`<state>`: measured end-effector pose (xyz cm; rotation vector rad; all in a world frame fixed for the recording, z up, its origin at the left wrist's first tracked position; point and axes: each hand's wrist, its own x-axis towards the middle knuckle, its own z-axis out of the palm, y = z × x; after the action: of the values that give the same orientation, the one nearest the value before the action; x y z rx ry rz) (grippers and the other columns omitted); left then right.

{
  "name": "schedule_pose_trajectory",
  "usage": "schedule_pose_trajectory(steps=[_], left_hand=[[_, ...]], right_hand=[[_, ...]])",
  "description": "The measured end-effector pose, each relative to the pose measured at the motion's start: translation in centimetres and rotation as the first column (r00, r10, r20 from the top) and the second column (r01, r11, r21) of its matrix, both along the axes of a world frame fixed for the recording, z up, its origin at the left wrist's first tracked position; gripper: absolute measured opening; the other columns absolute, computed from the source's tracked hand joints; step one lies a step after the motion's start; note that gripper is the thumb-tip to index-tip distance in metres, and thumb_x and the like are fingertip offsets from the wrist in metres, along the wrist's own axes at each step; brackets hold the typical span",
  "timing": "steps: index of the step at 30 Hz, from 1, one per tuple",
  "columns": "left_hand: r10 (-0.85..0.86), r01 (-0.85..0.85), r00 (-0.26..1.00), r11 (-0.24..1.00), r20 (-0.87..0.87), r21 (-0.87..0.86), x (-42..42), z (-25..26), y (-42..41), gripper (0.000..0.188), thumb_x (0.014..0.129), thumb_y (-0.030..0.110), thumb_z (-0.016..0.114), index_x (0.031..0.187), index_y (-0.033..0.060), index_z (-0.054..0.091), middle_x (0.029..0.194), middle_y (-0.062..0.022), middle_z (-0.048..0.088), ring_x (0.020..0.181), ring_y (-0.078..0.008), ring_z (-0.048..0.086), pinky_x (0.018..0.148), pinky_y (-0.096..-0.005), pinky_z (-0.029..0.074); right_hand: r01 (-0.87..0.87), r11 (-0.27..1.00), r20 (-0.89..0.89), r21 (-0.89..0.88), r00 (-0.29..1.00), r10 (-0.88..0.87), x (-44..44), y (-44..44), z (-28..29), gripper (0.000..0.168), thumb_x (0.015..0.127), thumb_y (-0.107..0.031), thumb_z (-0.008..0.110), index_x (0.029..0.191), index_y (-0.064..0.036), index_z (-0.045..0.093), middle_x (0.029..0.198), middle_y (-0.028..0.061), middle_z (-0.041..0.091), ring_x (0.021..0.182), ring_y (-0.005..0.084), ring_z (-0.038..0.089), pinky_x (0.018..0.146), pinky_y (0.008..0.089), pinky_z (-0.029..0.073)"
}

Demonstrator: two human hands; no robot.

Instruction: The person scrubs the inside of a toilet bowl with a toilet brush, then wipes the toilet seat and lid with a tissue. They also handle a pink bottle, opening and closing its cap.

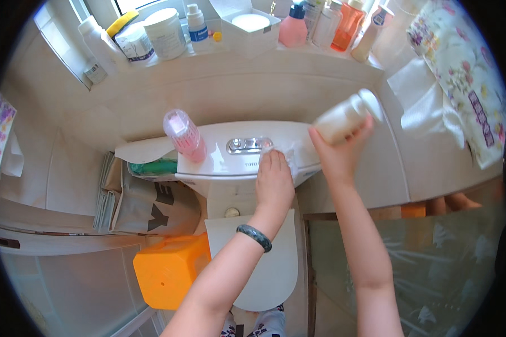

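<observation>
My left hand [275,181], with a dark green bangle [255,238] on its wrist, presses a crumpled white tissue [290,156] onto the white toilet tank lid [219,160]. The tissue lies at the right end of the chrome flush button plate [248,145]. Off to the right, my right hand [343,156] grips a pale pump bottle [341,120], tilted and slightly blurred, held up above the lid's right end. A pink bottle with a clear cap [185,137] stands on the lid's left part.
Several bottles, a white tub [164,33] and an open white box [249,29] line the window ledge. A floral tissue pack [468,76] hangs at right. Below left are a paper bag [160,206] and an orange stool [170,269]. The toilet seat cover [274,269] is down.
</observation>
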<state>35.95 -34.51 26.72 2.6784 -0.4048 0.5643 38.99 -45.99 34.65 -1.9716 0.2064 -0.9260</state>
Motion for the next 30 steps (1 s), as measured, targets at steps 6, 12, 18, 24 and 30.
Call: schedule_pose_trajectory(steps=[6,12,18,24,30], left_hand=[[0.017,-0.016,1.000,0.994,0.011,-0.111,2.8,0.0,-3.5,0.032,0.079,0.009,0.053,0.105,-0.0086,0.054,0.111,-0.0181,0.055,0.109,-0.0306,0.047,0.096,-0.0364,0.037],[-0.218,0.240,0.968,0.950,0.127,-0.199,6.2,-0.8,-6.5,0.030,0.074,0.003,0.055,0.103,-0.0025,0.057,0.110,-0.0121,0.056,0.107,-0.0311,0.048,0.091,-0.0370,0.042],[-0.476,0.466,0.856,0.879,-0.202,-0.100,9.6,0.3,-2.2,0.016,0.075,0.007,0.056,0.089,0.0033,0.062,0.106,-0.0073,0.060,0.099,-0.0282,0.055,0.080,-0.0371,0.048],[-0.126,0.125,0.937,0.992,-0.326,-0.023,11.7,2.0,4.5,0.015,0.077,0.016,0.058,0.081,0.0037,0.065,0.086,-0.0115,0.064,0.081,-0.0323,0.060,0.070,-0.0407,0.049],[0.195,-0.117,0.880,0.973,-0.433,0.199,11.4,4.0,5.6,0.012,0.078,0.007,0.056,0.083,0.0044,0.067,0.090,-0.0150,0.065,0.084,-0.0296,0.063,0.071,-0.0372,0.051]], right_hand=[[-0.044,0.986,-0.052,0.158,0.997,0.052,-9.8,-2.8,2.0,0.101,0.062,-0.004,0.079,0.138,-0.007,0.011,0.132,0.0121,0.033,0.120,0.0233,0.038,0.100,0.0377,0.036],[-0.163,0.954,-0.088,0.250,0.978,0.190,-14.1,-4.6,2.9,0.108,0.062,-0.004,0.076,0.141,-0.010,0.003,0.134,0.0113,0.027,0.122,0.0246,0.035,0.100,0.0420,0.034],[-0.228,0.924,-0.167,0.306,0.943,0.288,-14.0,-5.2,2.0,0.106,0.061,-0.003,0.075,0.141,-0.010,0.006,0.132,0.0105,0.029,0.119,0.0234,0.036,0.098,0.0409,0.036],[-0.266,0.929,-0.210,0.258,0.923,0.322,-12.6,-4.7,2.6,0.104,0.060,-0.001,0.075,0.140,-0.009,0.009,0.132,0.0106,0.029,0.118,0.0223,0.038,0.098,0.0394,0.037],[-0.325,0.939,-0.130,0.115,0.932,0.338,-4.7,-3.1,1.5,0.097,0.061,-0.007,0.080,0.135,-0.008,0.017,0.125,0.0096,0.036,0.114,0.0214,0.041,0.094,0.0375,0.039]])
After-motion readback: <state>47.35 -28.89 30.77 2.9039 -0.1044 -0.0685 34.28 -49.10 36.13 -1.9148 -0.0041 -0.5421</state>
